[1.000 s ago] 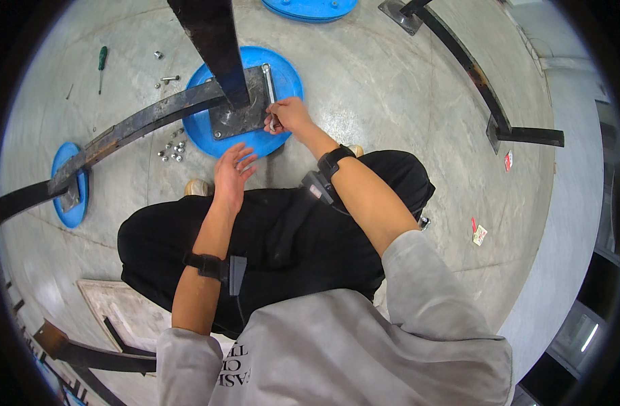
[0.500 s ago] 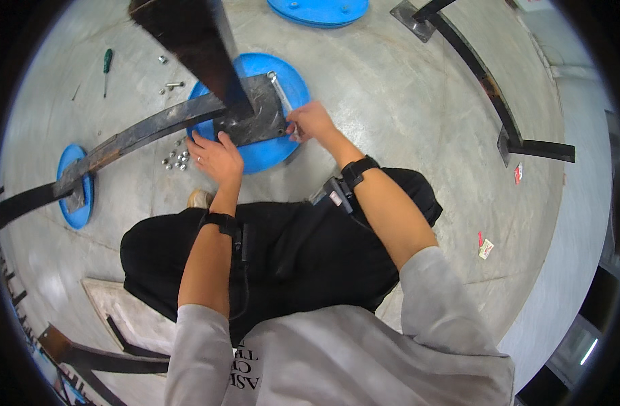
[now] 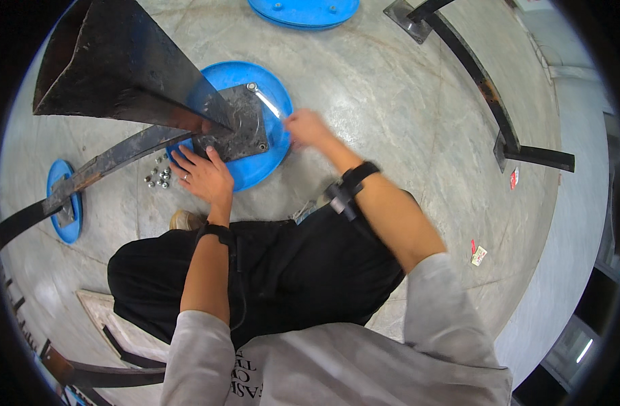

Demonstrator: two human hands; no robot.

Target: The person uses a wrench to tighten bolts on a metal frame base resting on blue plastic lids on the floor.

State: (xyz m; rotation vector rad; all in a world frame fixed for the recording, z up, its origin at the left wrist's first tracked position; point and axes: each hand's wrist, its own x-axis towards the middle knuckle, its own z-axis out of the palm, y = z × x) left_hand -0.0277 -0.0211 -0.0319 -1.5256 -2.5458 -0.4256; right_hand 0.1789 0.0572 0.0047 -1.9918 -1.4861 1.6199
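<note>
A dark square metal plate (image 3: 246, 128) rests on a round blue disc (image 3: 275, 159) on the floor, and a thick black post (image 3: 141, 74) rises from it. My right hand (image 3: 306, 128), a little blurred, is closed around the near end of a silver wrench (image 3: 267, 101). The wrench's ring end sits at the plate's far right corner. A nut or bolt (image 3: 261, 146) shows at the near right corner. My left hand (image 3: 207, 177) lies with fingers spread on the near left edge of the plate and disc, holding nothing.
Several loose nuts (image 3: 160, 179) lie left of my left hand. A curved black bar (image 3: 114, 161) runs left to a smaller blue disc (image 3: 74, 215). More blue discs (image 3: 310, 17) lie at the far side. Another black metal frame (image 3: 482, 84) stands at the right.
My right hand has swung the wrench's handle outward to the right. My left hand's fingers are spread wider. With the view shifted, the post looms larger, and the screwdriver and bolts no longer show.
</note>
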